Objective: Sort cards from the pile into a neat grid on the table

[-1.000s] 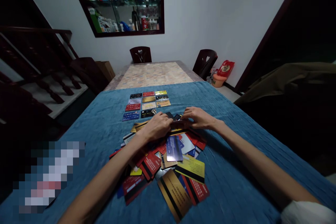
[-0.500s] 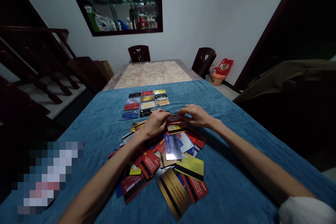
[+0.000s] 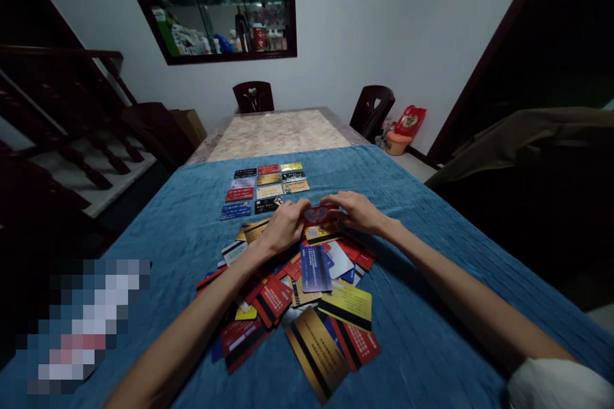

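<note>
A red card with a pale heart print (image 3: 317,215) is held up by its two ends above the far edge of a loose pile. My left hand (image 3: 288,225) pinches its left end, and my right hand (image 3: 355,211) grips the right end. Under and in front of them spreads the heap of plastic cards, among them a blue card (image 3: 316,269), a yellow card (image 3: 349,307) and a gold card (image 3: 317,353) with a dark stripe. My left forearm covers part of the heap. Beyond my left hand, several cards lie in rows, including a blue one (image 3: 236,211).
A blue cloth (image 3: 432,307) covers the near part of the table, with a patterned tabletop (image 3: 283,131) behind it. Dark chairs (image 3: 373,108) stand at the far end. A blurred-out object (image 3: 91,326) lies at the left.
The red card has tipped so that more of its heart-printed face shows. Both hands keep hold of it in nearly the same place. The pile and the rows look unchanged.
</note>
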The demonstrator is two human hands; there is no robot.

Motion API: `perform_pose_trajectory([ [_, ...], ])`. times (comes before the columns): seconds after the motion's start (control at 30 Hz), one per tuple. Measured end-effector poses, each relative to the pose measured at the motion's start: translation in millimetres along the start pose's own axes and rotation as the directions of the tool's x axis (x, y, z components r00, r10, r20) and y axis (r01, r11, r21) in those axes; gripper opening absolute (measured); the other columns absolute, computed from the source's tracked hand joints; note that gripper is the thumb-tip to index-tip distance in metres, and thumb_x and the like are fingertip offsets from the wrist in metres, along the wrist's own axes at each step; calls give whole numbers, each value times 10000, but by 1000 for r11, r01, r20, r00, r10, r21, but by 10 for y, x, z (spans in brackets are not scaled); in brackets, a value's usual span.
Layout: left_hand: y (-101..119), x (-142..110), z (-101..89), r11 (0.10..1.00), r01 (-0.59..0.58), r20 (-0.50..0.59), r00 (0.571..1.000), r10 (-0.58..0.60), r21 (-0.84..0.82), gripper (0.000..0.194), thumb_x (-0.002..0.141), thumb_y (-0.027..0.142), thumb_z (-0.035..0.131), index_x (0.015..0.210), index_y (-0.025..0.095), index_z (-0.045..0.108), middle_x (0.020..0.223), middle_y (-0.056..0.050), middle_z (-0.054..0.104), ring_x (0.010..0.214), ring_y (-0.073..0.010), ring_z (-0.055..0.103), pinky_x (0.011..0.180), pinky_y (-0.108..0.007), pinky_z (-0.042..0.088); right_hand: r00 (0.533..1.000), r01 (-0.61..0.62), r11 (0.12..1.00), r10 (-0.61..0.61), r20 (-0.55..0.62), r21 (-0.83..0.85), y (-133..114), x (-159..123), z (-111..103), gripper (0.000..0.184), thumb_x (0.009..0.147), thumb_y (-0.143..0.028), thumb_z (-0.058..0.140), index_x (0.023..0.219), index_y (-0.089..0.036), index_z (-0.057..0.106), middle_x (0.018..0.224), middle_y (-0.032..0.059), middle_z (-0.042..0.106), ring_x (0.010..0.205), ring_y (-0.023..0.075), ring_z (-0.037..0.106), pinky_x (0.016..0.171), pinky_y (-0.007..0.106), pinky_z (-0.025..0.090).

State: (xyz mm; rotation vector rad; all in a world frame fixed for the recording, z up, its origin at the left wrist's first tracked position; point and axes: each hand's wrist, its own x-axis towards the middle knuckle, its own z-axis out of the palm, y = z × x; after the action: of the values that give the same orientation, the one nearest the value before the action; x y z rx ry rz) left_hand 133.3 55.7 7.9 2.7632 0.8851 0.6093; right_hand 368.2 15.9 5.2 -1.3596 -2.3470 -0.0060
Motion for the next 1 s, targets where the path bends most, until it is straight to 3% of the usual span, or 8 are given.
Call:
perform_pose_trajectory([
  [0.43, 126, -19, 7, 988, 67, 39, 997, -73, 138, 438, 841, 222, 533, 1266, 138, 471, 1153, -150, 574, 1080, -295, 530, 939, -449, 444, 992, -24, 1000, 22, -122, -15, -34, 8, 121, 331, 925, -182, 510, 1239, -230, 603, 960, 84, 598, 901, 224, 510, 756, 302, 429],
  [0.67, 129, -27, 9, 974, 71, 30, 996, -79, 214, 481, 833, 293, 576, 1287, 190, 458, 1149, -125, 543, 1088, -299, 504, 929, -455, 418, 990, -10, 1000, 12, -143, 14, -51, 14, 110, 395, 900, -140, 472, 1274, -224, 568, 970, 91, 575, 900, 231, 495, 776, 329, 445],
  [0.83, 101, -28, 13, 970, 54, 30, 998, -63, 239, 439, 851, 298, 565, 1259, 173, 465, 1180, -137, 561, 1112, -303, 511, 944, -454, 404, 996, 66, 997, -63, -66, 50, -28, -1, 25, 488, 829, -180, 582, 1314, -197, 529, 1007, 100, 556, 938, 243, 500, 813, 361, 464],
  [1.0, 120, -23, -26, 978, 53, 39, 997, -62, 199, 392, 857, 259, 554, 1226, 152, 474, 1197, -146, 589, 1141, -302, 521, 960, -457, 402, 998, 58, 997, -58, 15, 45, 26, -8, -18, 589, 792, -186, 648, 1357, -219, 486, 1046, 94, 545, 938, 235, 509, 806, 358, 473],
])
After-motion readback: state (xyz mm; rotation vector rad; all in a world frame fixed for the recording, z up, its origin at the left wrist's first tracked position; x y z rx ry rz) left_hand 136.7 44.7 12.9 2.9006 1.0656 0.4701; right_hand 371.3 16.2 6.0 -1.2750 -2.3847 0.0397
